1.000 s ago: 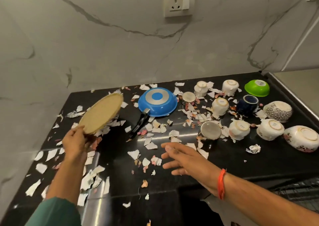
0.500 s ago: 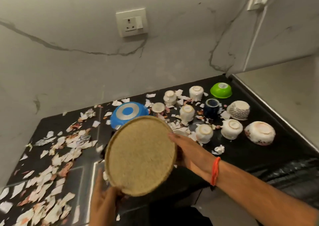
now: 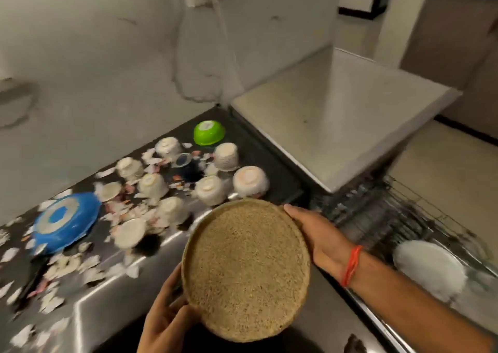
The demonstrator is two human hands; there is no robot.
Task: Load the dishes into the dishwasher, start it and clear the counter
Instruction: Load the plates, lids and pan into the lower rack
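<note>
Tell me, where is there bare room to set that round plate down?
Free: the grey ledge right of the green bowl, and the rack beside the white plate. Crowded: the black counter, covered with upturned cups, the blue pan and paper scraps.

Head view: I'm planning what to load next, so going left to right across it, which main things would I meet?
Blue upturned pan → round tan speckled plate, held by left hand and right hand → white plate in the open dishwasher rack. The cluster of upturned cups overlaps too much to order.
</note>
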